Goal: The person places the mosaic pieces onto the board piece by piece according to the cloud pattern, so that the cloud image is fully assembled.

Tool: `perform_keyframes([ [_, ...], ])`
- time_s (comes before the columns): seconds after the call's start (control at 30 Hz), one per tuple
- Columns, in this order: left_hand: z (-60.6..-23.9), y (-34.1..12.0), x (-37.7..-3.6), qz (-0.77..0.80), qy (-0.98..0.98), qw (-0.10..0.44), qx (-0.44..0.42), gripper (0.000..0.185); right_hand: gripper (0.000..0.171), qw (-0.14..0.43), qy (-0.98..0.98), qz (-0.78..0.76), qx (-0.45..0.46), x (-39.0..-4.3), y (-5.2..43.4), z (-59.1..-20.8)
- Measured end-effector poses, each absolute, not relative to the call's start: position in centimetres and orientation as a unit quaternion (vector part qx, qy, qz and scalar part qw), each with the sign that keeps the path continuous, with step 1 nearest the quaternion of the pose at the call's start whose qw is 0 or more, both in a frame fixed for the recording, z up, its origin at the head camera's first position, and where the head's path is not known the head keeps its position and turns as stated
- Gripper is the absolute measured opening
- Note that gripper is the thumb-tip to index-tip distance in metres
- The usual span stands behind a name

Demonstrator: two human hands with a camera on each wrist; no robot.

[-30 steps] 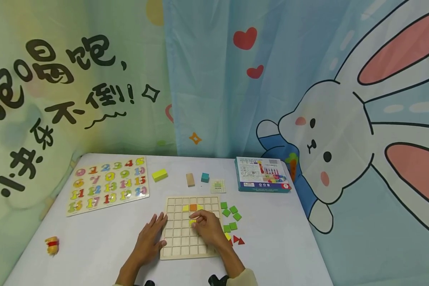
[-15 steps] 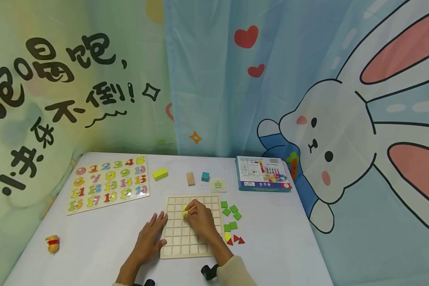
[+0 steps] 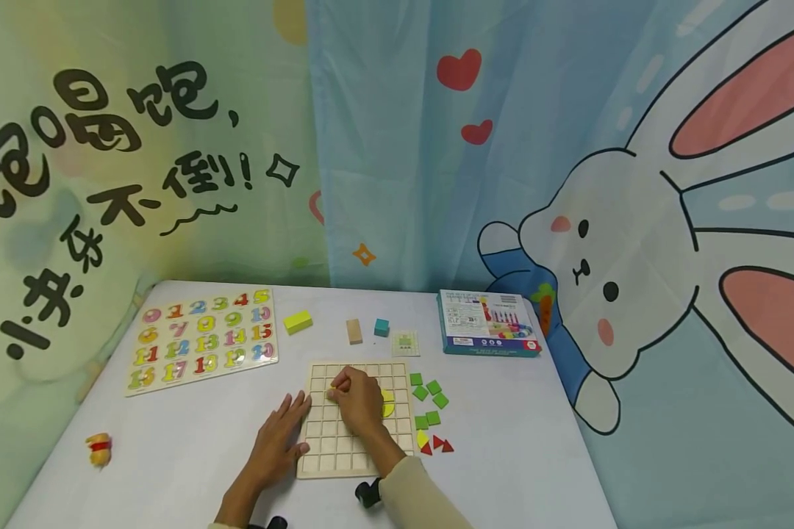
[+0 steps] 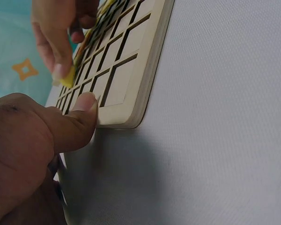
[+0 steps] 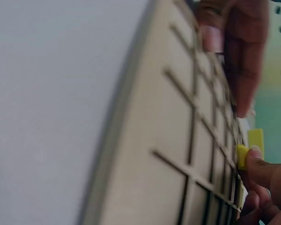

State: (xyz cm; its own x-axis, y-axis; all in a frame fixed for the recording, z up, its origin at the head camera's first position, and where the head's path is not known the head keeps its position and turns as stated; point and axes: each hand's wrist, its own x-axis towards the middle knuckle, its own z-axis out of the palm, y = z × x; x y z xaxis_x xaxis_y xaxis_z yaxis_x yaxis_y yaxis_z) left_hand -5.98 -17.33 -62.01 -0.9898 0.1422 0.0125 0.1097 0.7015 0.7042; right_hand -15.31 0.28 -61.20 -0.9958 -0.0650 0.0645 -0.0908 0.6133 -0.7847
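Note:
A wooden grid board [image 3: 344,455] lies on the table in front of me. My left hand [image 3: 283,433] rests flat against its left edge, fingers straight, thumb on the board's rim [image 4: 126,117]. My right hand [image 3: 356,400] is curled over the upper middle of the board and pinches a small yellow tile [image 3: 333,385] at its fingertips [image 5: 254,164]; the left wrist view shows the same yellow tile [image 4: 68,77] held just over the grid. A yellow rounded piece [image 3: 388,403] sits in the board right of the hand. The orange tile is hidden under the hand.
Loose green squares [image 3: 430,393], a yellow piece and red triangles [image 3: 440,444] lie right of the board. Behind are a yellow block [image 3: 297,322], a wooden block [image 3: 353,331], a teal cube [image 3: 381,327], a small card [image 3: 404,343], a box [image 3: 486,332] and a number puzzle [image 3: 201,339]. A small toy [image 3: 98,449] sits at left.
My right hand has moved up and left across the board, carrying the yellow tile toward the upper-left cells. A yellow rounded piece now shows right of the hand. The left hand stayed put.

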Motion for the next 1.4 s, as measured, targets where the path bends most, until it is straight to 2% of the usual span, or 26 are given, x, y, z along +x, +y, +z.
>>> perform_keyframes([
  [0.23,-62.1,-17.3,-6.1,0.379,0.923,0.017,0.071,0.083,0.019,0.040,-0.927,0.366,0.065,-15.3,0.1,-61.1],
  [0.6,-62.3,-17.5,-6.1,0.373,0.925,0.046,0.060,0.084,0.015,0.011,-0.939,0.320,0.128,-15.6,0.7,-60.6],
  [0.83,-62.1,-17.4,-6.1,0.378,0.923,0.031,0.067,0.083,0.018,0.019,-0.945,0.308,0.110,-15.5,0.7,-60.6],
  [1.07,-62.0,-17.4,-6.0,0.383,0.921,0.052,0.056,0.084,0.014,-0.012,-0.928,0.364,0.077,-15.1,1.1,-60.5],
  [1.4,-62.1,-17.4,-6.0,0.377,0.923,0.056,0.054,0.083,0.018,-0.018,-0.905,0.421,0.061,-14.4,2.1,-59.9],
])
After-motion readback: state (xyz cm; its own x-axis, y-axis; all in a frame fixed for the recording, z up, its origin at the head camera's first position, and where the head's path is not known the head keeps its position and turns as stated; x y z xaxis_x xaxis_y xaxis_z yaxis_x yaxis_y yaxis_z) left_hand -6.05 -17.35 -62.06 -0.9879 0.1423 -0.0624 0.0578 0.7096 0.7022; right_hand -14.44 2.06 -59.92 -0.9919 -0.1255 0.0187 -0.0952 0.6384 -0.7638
